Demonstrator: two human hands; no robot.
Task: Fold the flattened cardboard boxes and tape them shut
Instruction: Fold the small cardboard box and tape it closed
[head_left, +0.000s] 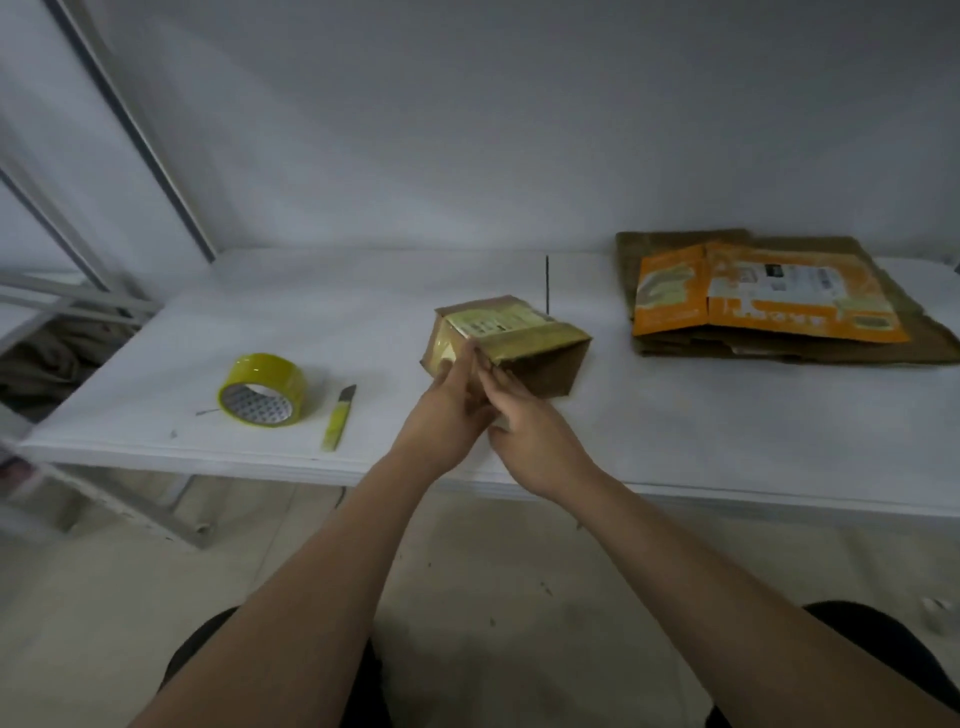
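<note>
A small brown cardboard box (535, 348), folded up with yellowish tape and a label on its top, sits tilted on the white table (701, 431) near the middle. My left hand (447, 410) touches its near left face with straight fingers. My right hand (530, 431) lies against the near lower edge, fingers stretched along the cardboard. A roll of yellow tape (262, 389) stands to the left. A yellow utility knife (337, 418) lies beside it. Flattened boxes (769, 296), brown with an orange one on top, lie at the back right.
A white wall rises behind the table. A metal frame (78, 296) with cloth beneath it stands at the left. A thin dark rod (547, 283) sticks up behind the box. My knees show below the table's front edge.
</note>
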